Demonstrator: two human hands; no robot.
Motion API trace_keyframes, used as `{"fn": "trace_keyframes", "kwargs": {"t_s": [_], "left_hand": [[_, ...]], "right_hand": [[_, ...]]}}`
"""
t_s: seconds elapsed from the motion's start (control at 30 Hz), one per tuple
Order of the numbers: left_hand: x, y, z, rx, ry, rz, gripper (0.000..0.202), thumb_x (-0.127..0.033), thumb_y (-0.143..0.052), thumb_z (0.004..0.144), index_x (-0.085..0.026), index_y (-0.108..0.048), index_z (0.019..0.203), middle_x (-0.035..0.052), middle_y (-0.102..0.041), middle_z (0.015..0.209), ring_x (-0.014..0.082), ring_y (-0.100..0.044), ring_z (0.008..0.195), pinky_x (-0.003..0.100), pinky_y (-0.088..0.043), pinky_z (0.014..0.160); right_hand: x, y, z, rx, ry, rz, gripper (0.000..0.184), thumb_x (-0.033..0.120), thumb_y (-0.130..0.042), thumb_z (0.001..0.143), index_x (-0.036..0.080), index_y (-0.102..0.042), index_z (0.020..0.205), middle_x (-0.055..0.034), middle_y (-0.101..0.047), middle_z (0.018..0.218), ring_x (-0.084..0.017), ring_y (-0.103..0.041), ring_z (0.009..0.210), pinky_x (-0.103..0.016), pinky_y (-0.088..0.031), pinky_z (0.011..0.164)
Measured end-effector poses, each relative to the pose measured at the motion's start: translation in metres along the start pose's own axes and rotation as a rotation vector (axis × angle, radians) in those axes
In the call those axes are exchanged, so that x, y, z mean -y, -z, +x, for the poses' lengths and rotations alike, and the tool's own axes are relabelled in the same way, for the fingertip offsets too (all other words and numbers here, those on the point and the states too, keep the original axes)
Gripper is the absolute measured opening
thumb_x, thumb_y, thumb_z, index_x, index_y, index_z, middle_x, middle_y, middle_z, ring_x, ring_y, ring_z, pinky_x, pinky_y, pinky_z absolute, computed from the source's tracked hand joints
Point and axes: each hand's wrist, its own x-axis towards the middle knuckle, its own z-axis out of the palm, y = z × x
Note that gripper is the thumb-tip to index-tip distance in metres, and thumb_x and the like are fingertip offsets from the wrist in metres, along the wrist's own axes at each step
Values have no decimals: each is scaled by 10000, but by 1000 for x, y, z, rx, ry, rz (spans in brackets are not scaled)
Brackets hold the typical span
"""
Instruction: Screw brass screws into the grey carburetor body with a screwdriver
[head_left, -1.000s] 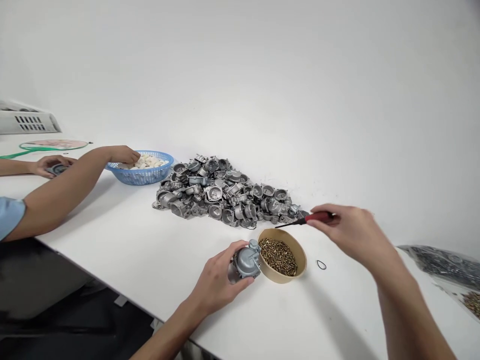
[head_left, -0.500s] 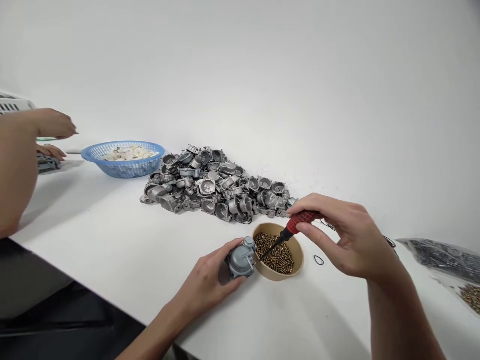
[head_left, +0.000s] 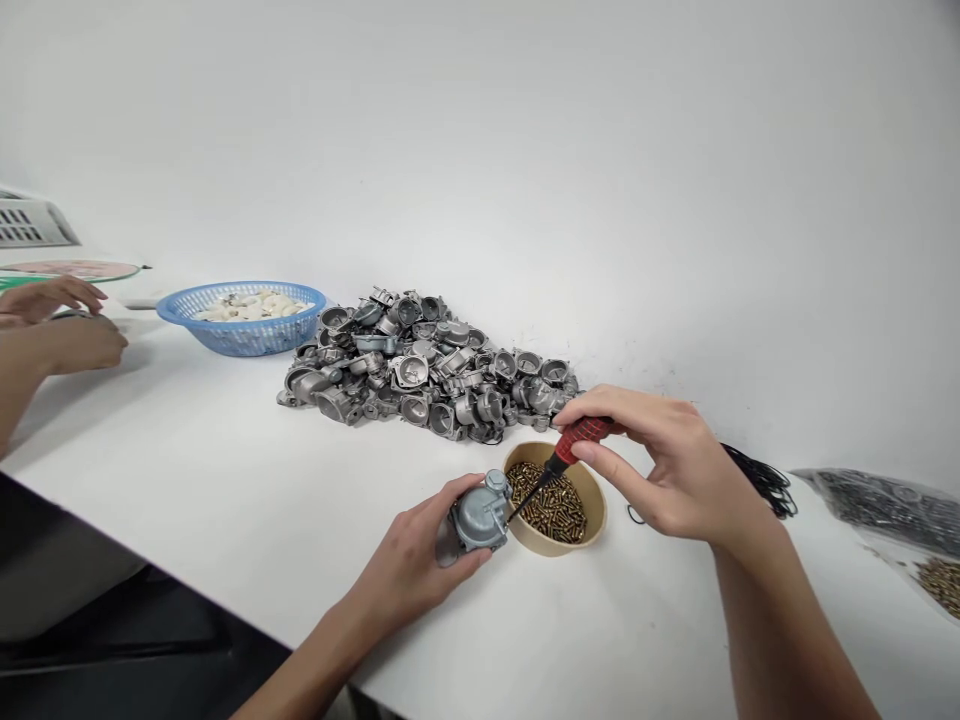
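My left hand grips a grey metal carburetor body resting on the white table. My right hand holds a red-handled screwdriver by its handle. The black shaft slants down to the left over a tan bowl of small brass screws, and its tip reaches the carburetor body's right side. The bowl stands right beside that part.
A heap of grey metal castings lies behind the bowl. A blue basket of white pieces stands at the left. Another person's hands work at the far left. Black rubber rings and plastic bags of small parts lie at the right.
My right hand has brought the screwdriver down from beside the heap, first into the bowl, now tip against the carburetor body. The other person's arm has withdrawn from the blue basket.
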Motion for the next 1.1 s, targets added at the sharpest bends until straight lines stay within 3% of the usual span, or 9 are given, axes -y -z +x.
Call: {"fn": "trace_keyframes", "kwargs": {"t_s": [0.23,0.6,0.77,0.93,1.0,1.1], "left_hand": [[-1,2,1,23,38,-72,615,-333,-719,939,-396,-436,1482,12,-633,1465,260,-659,1258,398,-520,1063],[-2,3,3,20,88,-67,588,-358,-762,909,-407,-477,1422,-29,-683,1377,242,-688,1183,381,-512,1021],[-1,3,3,17,97,-82,617,-346,-780,899,-425,-470,1427,-40,-667,1409,248,-671,1238,395,-515,1046],[3,1,2,20,67,-92,685,-328,-775,917,-470,-436,1495,-48,-614,1504,250,-656,1288,421,-509,1127],[6,1,2,17,24,-79,737,-315,-770,930,-510,-400,1537,-55,-577,1556,255,-628,1335,441,-488,1168],[8,0,1,12,-63,-36,752,-305,-757,952,-557,-381,1553,-61,-555,1578,263,-564,1412,475,-460,1204]], "right_hand": [[5,-4,3,31,57,57,234,138,-518,1020,242,-650,1182,-54,-733,1028,-195,-685,924,-353,-555,799],[14,-13,7,122,49,155,275,133,-449,1045,249,-640,1205,-64,-701,1018,-207,-657,913,-359,-540,790],[11,-18,8,33,58,79,283,137,-565,1024,250,-650,1269,-41,-727,999,-184,-670,873,-341,-551,795],[3,-23,8,7,82,158,492,111,-543,1012,262,-573,1480,-67,-750,1130,-201,-702,940,-397,-586,860],[-1,-25,9,-20,103,224,503,98,-582,993,277,-598,1463,-61,-762,1153,-195,-718,930,-400,-602,861],[-6,-29,10,-118,147,220,456,126,-732,932,287,-689,1356,-27,-780,982,-195,-716,850,-394,-609,801]]}}
